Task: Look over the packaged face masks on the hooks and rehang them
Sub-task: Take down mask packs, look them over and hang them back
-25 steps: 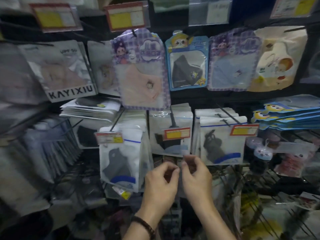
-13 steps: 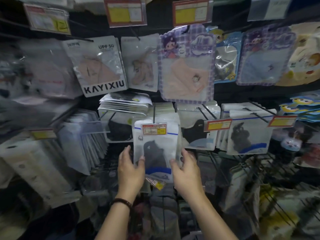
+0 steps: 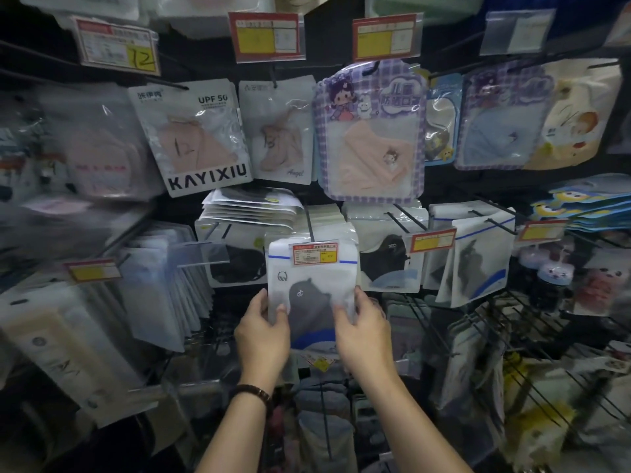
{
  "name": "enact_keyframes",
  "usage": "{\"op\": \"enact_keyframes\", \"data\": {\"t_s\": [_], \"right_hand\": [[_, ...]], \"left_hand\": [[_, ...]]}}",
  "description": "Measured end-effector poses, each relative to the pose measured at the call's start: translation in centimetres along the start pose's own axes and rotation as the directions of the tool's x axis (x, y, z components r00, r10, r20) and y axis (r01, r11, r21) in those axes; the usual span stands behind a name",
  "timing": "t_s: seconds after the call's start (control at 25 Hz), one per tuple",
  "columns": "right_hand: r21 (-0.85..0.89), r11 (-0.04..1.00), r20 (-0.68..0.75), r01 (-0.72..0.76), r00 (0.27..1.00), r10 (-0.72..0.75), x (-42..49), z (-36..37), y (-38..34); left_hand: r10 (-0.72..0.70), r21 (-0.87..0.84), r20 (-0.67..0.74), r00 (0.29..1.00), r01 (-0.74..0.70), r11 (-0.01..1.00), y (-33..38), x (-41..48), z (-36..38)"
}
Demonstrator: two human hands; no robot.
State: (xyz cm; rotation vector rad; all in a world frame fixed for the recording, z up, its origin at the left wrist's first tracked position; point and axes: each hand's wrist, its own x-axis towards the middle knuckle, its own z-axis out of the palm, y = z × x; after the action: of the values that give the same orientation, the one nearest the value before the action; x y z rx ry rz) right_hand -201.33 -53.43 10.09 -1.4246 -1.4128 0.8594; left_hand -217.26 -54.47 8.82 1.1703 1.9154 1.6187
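Observation:
A white pack with a dark mask and a blue stripe [image 3: 312, 288] hangs at the front of a hook [image 3: 309, 221], behind a red and yellow price tag [image 3: 314, 253]. My left hand [image 3: 263, 331] grips the pack's lower left edge, thumb on its front. My right hand [image 3: 363, 327] grips the lower right edge the same way. Several more packs hang behind it on the same hook.
Neighbouring hooks carry similar white packs [image 3: 474, 264] to the right and a black mask pack [image 3: 235, 264] to the left. Above hang a KAYIXIU pack [image 3: 194, 138] and a purple checked pack [image 3: 370, 134]. Bare wire hooks [image 3: 505, 339] jut out at lower right.
My hands rose from a pinch near the middle to the sides of the white pack and now hold its lower edges. The view shifted, bringing this pack to the centre.

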Motion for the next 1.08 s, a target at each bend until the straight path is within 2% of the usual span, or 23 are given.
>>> {"op": "enact_keyframes", "data": {"t_s": [0.16, 0.24, 0.36, 0.48, 0.56, 0.72, 0.84, 1.08], "right_hand": [[-0.008, 0.998, -0.156, 0.069, 0.985, -0.070, 0.5, 0.0, 0.3], [0.036, 0.994, -0.236, 0.102, 0.968, -0.090, 0.9, -0.3, 0.2], [0.234, 0.970, -0.230, 0.073, 0.973, -0.018, 1.2, -0.5, -0.2], [0.465, 0.885, -0.162, 0.015, 0.984, 0.068, 1.4, -0.4, -0.3], [0.533, 0.846, -0.156, 0.029, 0.986, 0.064, 1.5, -0.6, -0.2], [0.573, 0.812, -0.213, 0.110, 0.977, 0.018, 1.0, -1.2, -0.5], [0.592, 0.792, -0.212, 0.151, 0.977, -0.028, 0.0, -1.1, -0.5], [0.523, 0.839, -0.296, 0.153, 0.955, 0.010, -1.3, -2.1, 2.3]], "left_hand": [[0.018, 0.002, -0.109, 0.994, -0.018, 1.000, -0.1, 0.3, -1.1], [-0.009, -0.078, -0.101, 0.995, 0.001, 0.997, -0.4, 0.5, -1.4], [-0.078, -0.253, -0.071, 0.994, 0.058, 0.966, -0.8, 0.3, -1.9], [-0.126, -0.379, -0.015, 0.992, 0.111, 0.919, -1.2, -0.3, -2.3], [-0.134, -0.422, 0.026, 0.991, 0.133, 0.897, -1.3, -0.8, -2.5], [-0.069, -0.482, 0.025, 0.997, 0.072, 0.873, -0.5, -1.5, -3.3], [-0.044, -0.581, 0.000, 0.999, 0.036, 0.813, 0.0, -1.5, -3.7], [-0.140, -0.620, 0.076, 0.987, 0.157, 0.769, -1.8, -3.4, -1.9]]}}
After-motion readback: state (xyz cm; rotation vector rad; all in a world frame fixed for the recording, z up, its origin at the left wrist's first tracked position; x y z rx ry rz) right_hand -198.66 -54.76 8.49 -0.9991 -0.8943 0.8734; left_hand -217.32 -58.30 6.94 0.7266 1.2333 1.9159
